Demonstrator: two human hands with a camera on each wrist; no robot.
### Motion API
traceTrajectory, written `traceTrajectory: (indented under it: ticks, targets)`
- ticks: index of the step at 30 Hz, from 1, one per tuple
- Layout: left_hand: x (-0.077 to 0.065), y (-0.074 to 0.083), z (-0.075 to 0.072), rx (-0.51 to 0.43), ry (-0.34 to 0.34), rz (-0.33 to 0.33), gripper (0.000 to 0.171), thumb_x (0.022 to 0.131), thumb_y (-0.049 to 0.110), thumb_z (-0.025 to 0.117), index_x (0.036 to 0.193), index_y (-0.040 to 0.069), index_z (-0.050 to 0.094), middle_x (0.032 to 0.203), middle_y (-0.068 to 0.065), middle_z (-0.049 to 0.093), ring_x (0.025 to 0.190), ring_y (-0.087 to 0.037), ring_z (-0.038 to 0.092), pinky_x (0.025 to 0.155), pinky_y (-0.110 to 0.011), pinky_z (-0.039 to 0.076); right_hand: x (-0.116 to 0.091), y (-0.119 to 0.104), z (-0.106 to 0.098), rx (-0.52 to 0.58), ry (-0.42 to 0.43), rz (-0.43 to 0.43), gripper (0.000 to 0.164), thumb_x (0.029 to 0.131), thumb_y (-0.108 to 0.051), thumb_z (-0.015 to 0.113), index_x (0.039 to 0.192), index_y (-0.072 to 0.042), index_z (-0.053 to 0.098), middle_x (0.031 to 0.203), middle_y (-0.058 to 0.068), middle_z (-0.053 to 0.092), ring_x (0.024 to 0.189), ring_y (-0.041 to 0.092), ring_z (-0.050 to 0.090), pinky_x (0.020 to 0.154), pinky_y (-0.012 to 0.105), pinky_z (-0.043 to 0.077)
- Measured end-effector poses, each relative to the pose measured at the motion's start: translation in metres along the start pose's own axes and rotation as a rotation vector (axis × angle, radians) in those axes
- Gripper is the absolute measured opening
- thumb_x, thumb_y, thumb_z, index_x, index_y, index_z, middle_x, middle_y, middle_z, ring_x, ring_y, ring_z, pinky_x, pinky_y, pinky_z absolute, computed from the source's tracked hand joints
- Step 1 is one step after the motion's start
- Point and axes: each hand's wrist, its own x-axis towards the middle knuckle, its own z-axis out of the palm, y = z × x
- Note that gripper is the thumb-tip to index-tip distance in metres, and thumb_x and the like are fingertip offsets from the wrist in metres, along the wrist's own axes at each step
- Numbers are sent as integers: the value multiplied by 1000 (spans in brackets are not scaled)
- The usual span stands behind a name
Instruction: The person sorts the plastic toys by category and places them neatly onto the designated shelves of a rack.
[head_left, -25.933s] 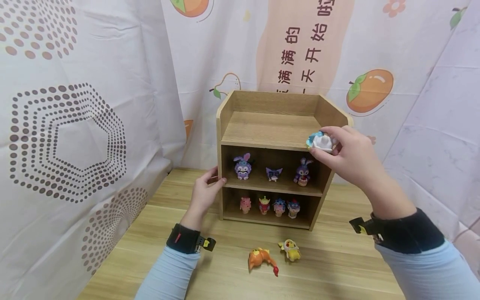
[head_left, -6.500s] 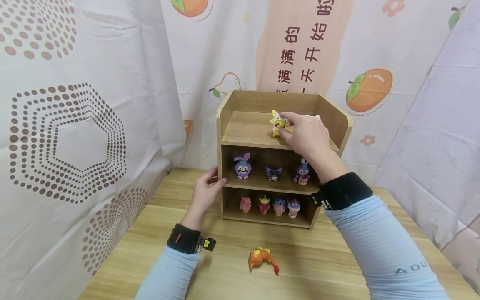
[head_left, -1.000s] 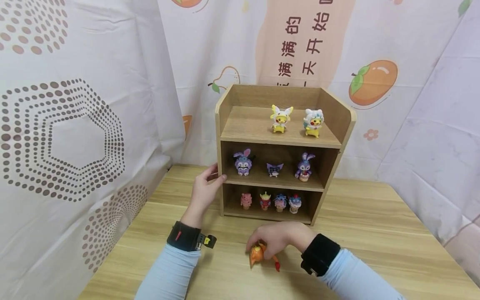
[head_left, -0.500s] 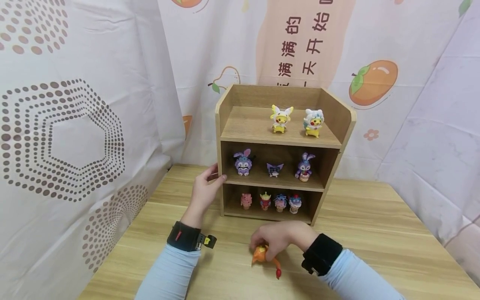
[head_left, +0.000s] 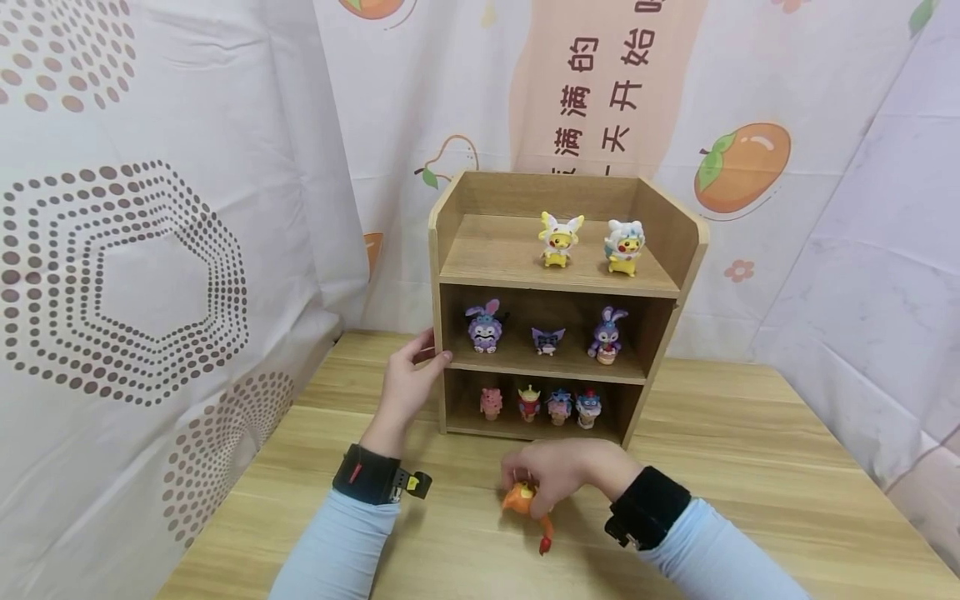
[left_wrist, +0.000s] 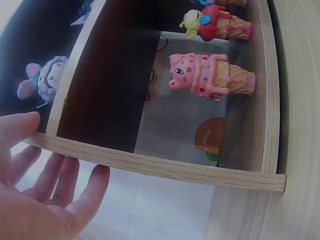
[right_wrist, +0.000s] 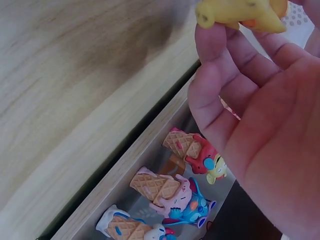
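My left hand [head_left: 407, 385] grips the left side panel of a small wooden shelf [head_left: 495, 258], thumb at the front edge and fingers along the outside; the left wrist view shows those fingers [left_wrist: 92, 192] beside the panel. In front of the shelf, low over the table, my right hand [head_left: 553, 472] pinches an orange figurine [head_left: 517, 498] whose long tail ends in a red tip. The figurine's yellow underside [right_wrist: 240, 12] shows at the fingertips in the right wrist view. On the top board stand two yellow figurines in white hoods, one left [head_left: 557, 242] and one right [head_left: 624, 247].
The middle shelf holds a purple rabbit-eared figurine [head_left: 485, 327], a small purple one [head_left: 547, 339] and another rabbit figurine [head_left: 605, 337]. Several cone-based figurines, among them a pink bear [left_wrist: 200, 75], line the bottom shelf. Printed curtains [head_left: 742, 171] hang behind the wooden table [head_left: 720, 467].
Both hooded figurines, handled earlier by the right hand, now stand on the top board. Within the last second, the right hand has turned the orange figurine slightly. The left hand stays put.
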Motion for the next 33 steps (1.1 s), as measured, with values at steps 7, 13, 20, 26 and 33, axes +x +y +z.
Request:
traceTrajectory:
  ticks: [7,13,20,26,33]
  targets:
    - [-2,5,0,3,0,-12,52,95,2,68,144,-7,52,137,-26,58,123,-41,57,96,-47,54,-1,0,-4,-35,26,-61,38,73,-2,76,100,-25,62,84,-12,55,74,5,50,63,20,43]
    - [9,-23,2,-3,15,-4,53,96,6,70,146,-2,53,137,-25,59,123,-40,58,97,-50,53,-2,-1,-8,-7,59,-84,37,73,-3,77,100,-22,62,83,-10,57,71,4,50,60,19,42]
    - [15,-38,2,-24,26,13,54,94,13,74,145,5,57,134,-18,62,121,-33,60,95,-48,54,-6,1,-12,-44,102,-147,35,76,-8,77,103,-22,61,84,-12,57,71,2,49,60,18,42]
    - [15,-38,2,-15,31,15,54,93,14,74,144,6,58,133,-15,64,119,-31,61,94,-45,55,-12,2,-18,6,141,-133,38,78,-10,80,108,-23,61,87,-11,58,73,5,51,62,21,44]
    - [14,-37,2,-4,31,15,53,94,13,74,144,6,58,134,-15,63,120,-32,61,95,-47,55,-18,3,-24,9,205,-152,36,82,-16,80,111,-24,61,93,-9,63,80,9,57,67,24,50]
